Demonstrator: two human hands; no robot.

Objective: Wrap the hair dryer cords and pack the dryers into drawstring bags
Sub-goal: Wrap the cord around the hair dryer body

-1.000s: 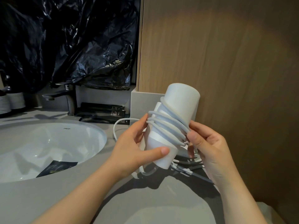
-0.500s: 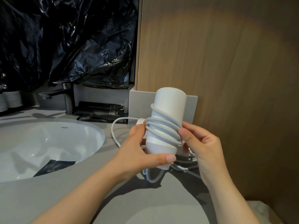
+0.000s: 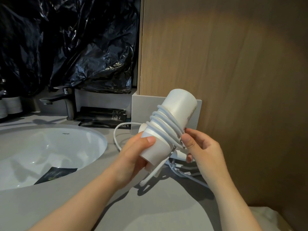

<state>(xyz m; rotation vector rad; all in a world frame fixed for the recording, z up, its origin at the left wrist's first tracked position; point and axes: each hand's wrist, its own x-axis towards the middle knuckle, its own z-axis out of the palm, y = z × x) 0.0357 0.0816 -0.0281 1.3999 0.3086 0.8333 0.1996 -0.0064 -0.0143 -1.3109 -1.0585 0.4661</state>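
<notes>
A white hair dryer (image 3: 179, 105) is held above the grey counter, its barrel tilted up to the right. Several turns of its white cord (image 3: 164, 126) wrap the barrel's middle. My left hand (image 3: 133, 154) grips the lower end of the barrel, thumb on top. My right hand (image 3: 200, 147) pinches the cord turns at the barrel's right side and also holds a white part, probably the plug, underneath. A loose loop of cord (image 3: 116, 135) hangs out to the left. No drawstring bag is clearly in view.
A white sink basin (image 3: 50, 150) lies at the left, with a dark sachet (image 3: 55, 174) in it and a tap (image 3: 66, 104) behind. Black packets (image 3: 101, 115) lie by the tap. A wooden panel (image 3: 233, 64) stands close on the right. More white cord (image 3: 183, 172) lies on the counter (image 3: 150, 205).
The dryer has tilted from upright so its top leans right. My left thumb moved up onto the barrel. My right hand stays pinched on the cord turns.
</notes>
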